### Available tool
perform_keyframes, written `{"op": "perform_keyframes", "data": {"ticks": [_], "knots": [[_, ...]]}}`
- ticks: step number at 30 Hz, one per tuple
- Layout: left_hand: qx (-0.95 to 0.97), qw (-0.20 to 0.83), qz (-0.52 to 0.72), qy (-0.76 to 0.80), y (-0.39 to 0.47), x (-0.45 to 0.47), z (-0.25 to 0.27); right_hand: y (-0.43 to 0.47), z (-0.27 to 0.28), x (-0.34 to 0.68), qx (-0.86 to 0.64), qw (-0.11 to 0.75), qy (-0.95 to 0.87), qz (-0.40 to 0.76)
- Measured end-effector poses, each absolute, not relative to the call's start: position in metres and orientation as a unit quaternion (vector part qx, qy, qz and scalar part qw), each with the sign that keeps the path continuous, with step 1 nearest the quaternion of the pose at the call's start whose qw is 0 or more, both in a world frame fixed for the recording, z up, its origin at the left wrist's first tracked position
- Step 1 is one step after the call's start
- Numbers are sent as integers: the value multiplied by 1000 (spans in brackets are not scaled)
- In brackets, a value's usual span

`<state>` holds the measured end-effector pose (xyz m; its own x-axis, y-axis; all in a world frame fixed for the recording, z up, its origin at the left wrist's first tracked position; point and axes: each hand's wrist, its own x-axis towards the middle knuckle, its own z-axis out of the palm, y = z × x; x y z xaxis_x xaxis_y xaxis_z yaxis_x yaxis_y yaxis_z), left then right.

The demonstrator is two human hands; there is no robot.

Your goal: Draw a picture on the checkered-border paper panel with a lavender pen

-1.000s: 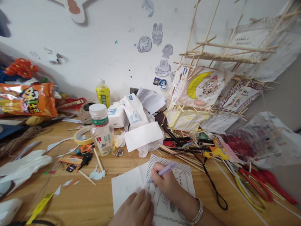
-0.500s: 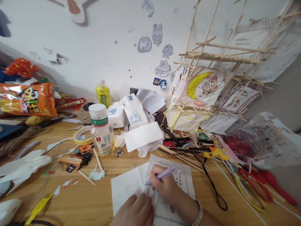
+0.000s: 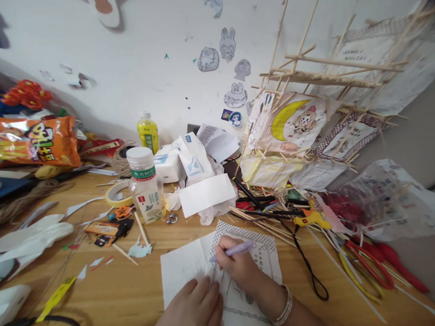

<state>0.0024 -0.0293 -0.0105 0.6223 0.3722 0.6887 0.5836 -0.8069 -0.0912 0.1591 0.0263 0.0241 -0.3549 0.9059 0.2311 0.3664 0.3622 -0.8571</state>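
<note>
A light purple pen (image 3: 240,248) is pinched in my right hand (image 3: 238,268), its tip on a sheet of paper (image 3: 182,259) near the crease. The sheet's right part carries a black drawing with a crosshatched border, wavy lines and handwritten characters; its left part is mostly white. My left hand (image 3: 194,307) lies flat on the lower part of the paper, fingers stretched out and close together, with nothing in it. A bracelet circles my right wrist. My right hand covers part of the drawing.
Beyond the paper stand a clear bottle (image 3: 145,189), a yellow-labelled bottle (image 3: 147,132) and tissue packs (image 3: 194,157). A stick frame with drawn panels (image 3: 290,122) rises at back right. A yellow glue gun (image 3: 311,218) and red-handled scissors (image 3: 373,263) lie right; masking tape (image 3: 112,197) lies left.
The view has shifted very slightly. My right hand stays at nearly the same spot on the paper with the pen, and my left hand rests as before.
</note>
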Motion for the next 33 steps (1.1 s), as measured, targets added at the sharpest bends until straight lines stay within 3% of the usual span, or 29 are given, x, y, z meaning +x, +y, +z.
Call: {"op": "perform_keyframes", "data": {"ticks": [33], "knots": [[-894,143,-334,-263,-32,1,-10,25,20,160,-437,386,-709,397]]}}
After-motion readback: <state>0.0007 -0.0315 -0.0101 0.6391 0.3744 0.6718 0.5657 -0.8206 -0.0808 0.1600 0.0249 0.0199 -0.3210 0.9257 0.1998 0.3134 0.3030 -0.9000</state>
